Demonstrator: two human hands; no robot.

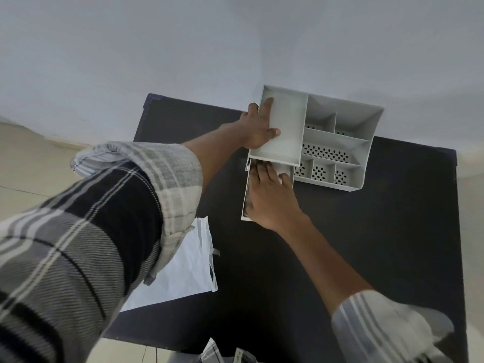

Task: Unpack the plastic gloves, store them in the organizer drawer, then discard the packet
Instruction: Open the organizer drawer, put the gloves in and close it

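A grey plastic organizer [340,142] with several compartments stands at the far side of the dark table [366,244]. Its drawer [245,203] is pulled out toward me from the left section. My right hand [269,195] lies flat inside the drawer, pressing on pale plastic gloves [284,169] that show only by the fingertips. My left hand [258,127] grips the organizer's left wall, thumb on the near edge and fingers over the top. The white packet [183,268] lies flat on the table's left side, partly under my left sleeve.
The table backs onto a pale wall [235,48]. Beige floor [31,163] shows to the left. A bit of checked cloth [209,352] sits at the near table edge.
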